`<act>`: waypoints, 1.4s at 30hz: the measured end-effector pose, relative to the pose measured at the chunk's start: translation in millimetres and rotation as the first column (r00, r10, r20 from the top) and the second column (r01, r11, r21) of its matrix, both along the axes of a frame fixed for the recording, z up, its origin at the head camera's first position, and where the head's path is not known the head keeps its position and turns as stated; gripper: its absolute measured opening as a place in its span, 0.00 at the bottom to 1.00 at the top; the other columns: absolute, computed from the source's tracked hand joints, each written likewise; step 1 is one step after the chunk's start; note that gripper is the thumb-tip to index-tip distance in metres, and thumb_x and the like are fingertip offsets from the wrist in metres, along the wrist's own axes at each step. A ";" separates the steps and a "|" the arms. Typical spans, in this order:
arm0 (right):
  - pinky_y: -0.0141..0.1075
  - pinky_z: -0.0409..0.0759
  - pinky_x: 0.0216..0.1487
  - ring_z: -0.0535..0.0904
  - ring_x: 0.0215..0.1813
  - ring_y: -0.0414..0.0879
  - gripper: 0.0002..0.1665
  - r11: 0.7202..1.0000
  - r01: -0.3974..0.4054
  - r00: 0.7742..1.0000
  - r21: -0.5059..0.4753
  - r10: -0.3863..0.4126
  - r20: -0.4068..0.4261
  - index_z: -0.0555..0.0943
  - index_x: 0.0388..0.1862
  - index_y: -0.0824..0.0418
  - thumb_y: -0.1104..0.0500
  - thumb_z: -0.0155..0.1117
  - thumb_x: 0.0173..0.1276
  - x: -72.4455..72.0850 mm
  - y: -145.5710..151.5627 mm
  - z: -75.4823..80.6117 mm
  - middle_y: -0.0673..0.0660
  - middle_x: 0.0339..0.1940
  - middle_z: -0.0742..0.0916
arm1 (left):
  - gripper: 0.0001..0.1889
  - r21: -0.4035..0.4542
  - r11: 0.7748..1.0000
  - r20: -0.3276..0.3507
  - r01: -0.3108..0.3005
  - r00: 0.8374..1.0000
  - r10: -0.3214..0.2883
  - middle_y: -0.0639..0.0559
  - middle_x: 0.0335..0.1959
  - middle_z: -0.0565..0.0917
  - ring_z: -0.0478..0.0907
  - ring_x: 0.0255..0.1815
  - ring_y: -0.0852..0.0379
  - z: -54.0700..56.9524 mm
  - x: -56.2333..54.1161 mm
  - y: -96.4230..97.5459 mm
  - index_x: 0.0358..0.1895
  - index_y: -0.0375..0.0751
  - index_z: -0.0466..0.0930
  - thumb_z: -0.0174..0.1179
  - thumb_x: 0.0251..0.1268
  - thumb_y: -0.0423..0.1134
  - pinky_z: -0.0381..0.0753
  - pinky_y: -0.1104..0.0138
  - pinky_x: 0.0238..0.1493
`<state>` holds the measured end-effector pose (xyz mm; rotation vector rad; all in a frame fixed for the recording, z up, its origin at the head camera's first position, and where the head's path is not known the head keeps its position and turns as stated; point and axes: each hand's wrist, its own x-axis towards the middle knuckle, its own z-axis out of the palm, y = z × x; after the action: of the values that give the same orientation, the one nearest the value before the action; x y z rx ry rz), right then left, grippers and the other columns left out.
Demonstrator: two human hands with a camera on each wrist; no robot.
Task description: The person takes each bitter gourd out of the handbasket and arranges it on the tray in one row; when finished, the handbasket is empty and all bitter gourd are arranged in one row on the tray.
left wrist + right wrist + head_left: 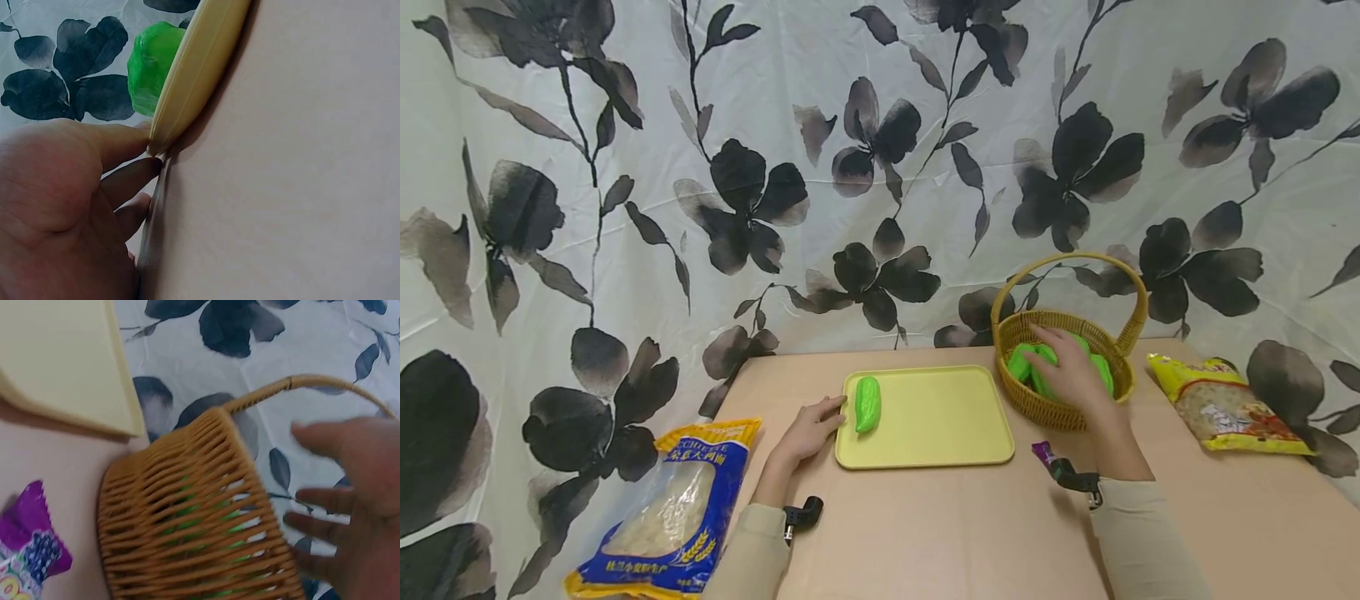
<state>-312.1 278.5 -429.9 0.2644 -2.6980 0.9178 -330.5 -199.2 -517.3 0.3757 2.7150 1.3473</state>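
A yellow tray (940, 421) lies on the table with one green, ridged bitter melon (868, 405) near its left end. My left hand (811, 431) pinches the tray's left rim, with the thumb at the rim and a fingertip below it in the left wrist view. Over the wicker basket (1037, 410), my right hand (1069, 371) reaches in from above. Its fingers look spread and hold nothing in the right wrist view. Several green pieces (1019, 363) are inside the basket, partly hidden by the hand and the weave.
A blue and yellow pasta bag (662, 508) lies at the left, beside my left forearm. Another yellow food bag (1228, 406) lies right of the basket. The basket's tall handle (1138, 308) arches above it. A small purple wrapper (31, 534) is on the table in front of the basket.
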 end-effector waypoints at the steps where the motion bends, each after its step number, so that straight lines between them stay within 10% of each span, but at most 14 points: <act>1: 0.75 0.60 0.74 0.58 0.79 0.76 0.36 1.000 0.008 1.000 0.022 -0.008 0.012 0.64 0.82 0.62 0.51 0.58 0.82 -0.7 2.4 -1.7 0.76 0.79 0.66 | 0.25 0.000 1.000 -0.002 0.001 1.000 -0.001 0.42 0.79 0.69 0.52 0.86 0.41 0.2 0.1 0.2 0.77 0.43 0.70 0.55 0.81 0.40 0.27 0.42 0.86; 11: 0.77 0.52 0.76 0.54 0.79 0.78 0.34 0.994 0.023 0.994 0.108 -0.034 0.099 0.64 0.81 0.65 0.55 0.57 0.82 -4.4 16.9 -14.0 0.77 0.79 0.65 | 0.25 0.003 1.000 0.001 -0.006 1.000 0.006 0.42 0.79 0.69 0.52 0.86 0.40 1.2 -0.4 1.4 0.77 0.43 0.71 0.55 0.81 0.39 0.26 0.42 0.86; 42: 0.75 0.70 0.66 0.65 0.69 0.80 0.31 0.986 -0.025 0.990 0.164 0.001 0.144 0.70 0.76 0.69 0.64 0.61 0.77 -9.0 18.2 -22.5 0.83 0.69 0.70 | 0.24 -0.007 1.000 -0.001 0.002 1.000 -0.002 0.41 0.78 0.70 0.53 0.85 0.38 -0.1 -0.8 1.5 0.76 0.42 0.72 0.55 0.81 0.39 0.27 0.40 0.85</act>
<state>-321.0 296.7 -452.4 0.2598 -2.9139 0.7429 -331.3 -197.7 -517.3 0.3783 2.7192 1.3375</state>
